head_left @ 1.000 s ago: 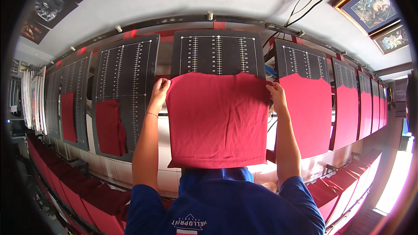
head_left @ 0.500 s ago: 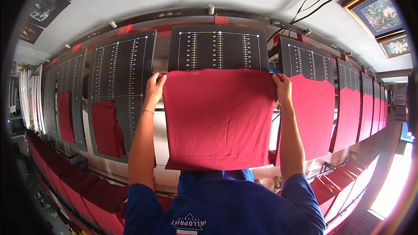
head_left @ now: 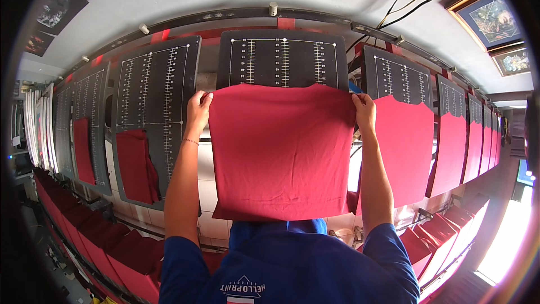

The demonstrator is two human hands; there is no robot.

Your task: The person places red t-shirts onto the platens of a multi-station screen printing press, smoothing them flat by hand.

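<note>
A dark red fabric panel [head_left: 281, 152] lies spread over the middle black board [head_left: 284, 62], covering its lower part. The panel's upper edge has a shallow neckline-like curve, and faint creases run through its lower half. At its top left corner, my left hand [head_left: 198, 111] is closed, thumb against the cloth edge. On the opposite corner, my right hand [head_left: 365, 111] pinches the cloth between thumb and fingers. White ruler-like scales on the board show above the fabric.
To the right, several boards carry similar red panels [head_left: 399, 146]. On the left, folded red cloth [head_left: 136, 166] lies on a board [head_left: 154, 90]. More red-covered boards [head_left: 132, 253] line the lower left. A dark rail [head_left: 312, 17] runs behind; cables [head_left: 416, 0] hang by the wall.
The fabric's top edge has shifted slightly up the board, drawn a little wider on the left. Both hands have moved slightly with it and stay at the corners.
</note>
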